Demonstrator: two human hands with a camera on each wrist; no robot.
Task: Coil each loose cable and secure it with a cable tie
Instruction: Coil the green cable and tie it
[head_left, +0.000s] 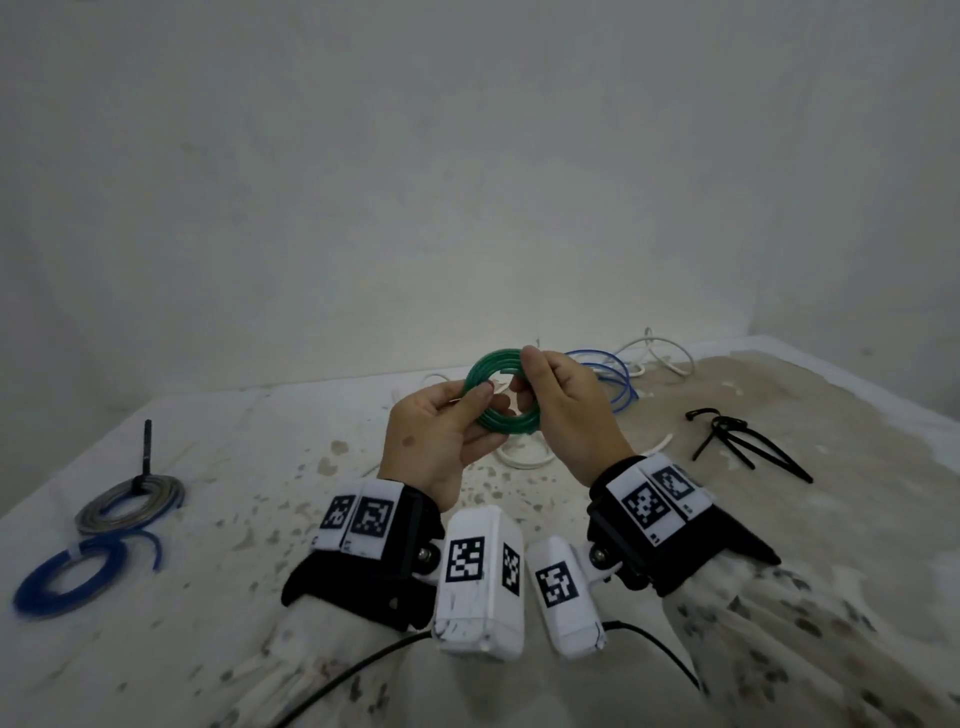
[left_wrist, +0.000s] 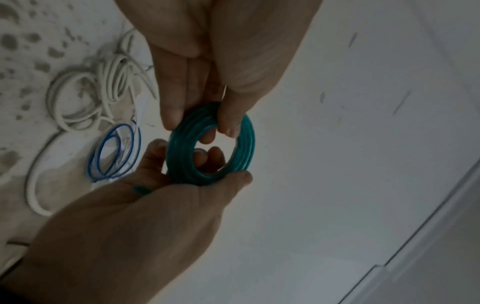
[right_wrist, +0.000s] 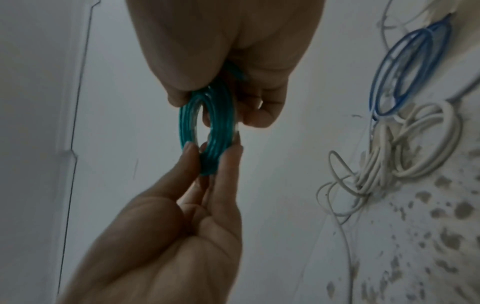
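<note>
Above surface: both hands pinch green cable coil (head_left: 501, 391).
Left hand (head_left: 441, 441), right hand (head_left: 569, 410); loose white cable (head_left: 524, 457) beneath, black cable ties (head_left: 743, 441) rightward.

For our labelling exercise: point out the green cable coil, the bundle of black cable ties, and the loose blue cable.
green cable coil (head_left: 485, 366), head view, upper left arc of the ring.
black cable ties (head_left: 748, 441), head view, middle of the bundle.
loose blue cable (head_left: 621, 384), head view, right side of its loops.
</note>
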